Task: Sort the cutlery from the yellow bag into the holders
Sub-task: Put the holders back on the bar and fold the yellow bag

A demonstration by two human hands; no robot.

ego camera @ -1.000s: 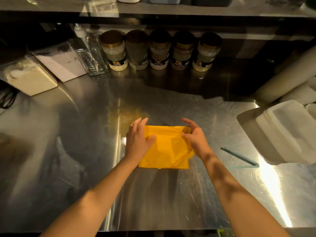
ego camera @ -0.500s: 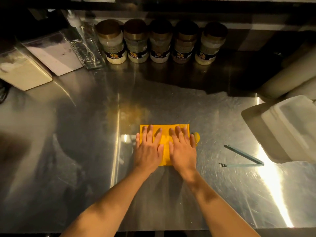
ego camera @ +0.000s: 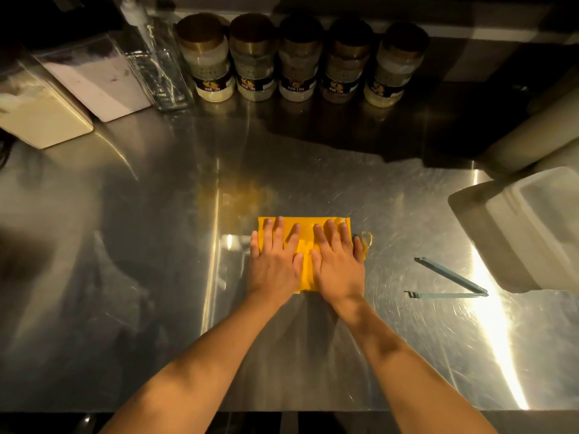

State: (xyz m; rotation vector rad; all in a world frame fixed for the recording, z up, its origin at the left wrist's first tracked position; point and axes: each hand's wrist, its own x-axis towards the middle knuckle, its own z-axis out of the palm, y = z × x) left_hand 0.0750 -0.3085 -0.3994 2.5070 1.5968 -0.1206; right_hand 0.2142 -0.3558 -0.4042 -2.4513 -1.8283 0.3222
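This looks like a working kitchen, likely a commercial one. The bench (ego camera: 156,245) is bare scratched stainless steel with a steel ledge behind it. Five labelled spice jars (ego camera: 299,61) with round lids stand in a row at the back, beside a clear glass bottle (ego camera: 163,67) and lidded plastic tubs (ego camera: 47,111) of pale powder.

Steel counter (ego camera: 313,170) with stored goods along the back

Five lidded jars (ego camera: 299,57) line the top centre; white containers (ego camera: 47,104) sit upper left, an open blue clip (ego camera: 451,285) lies right.
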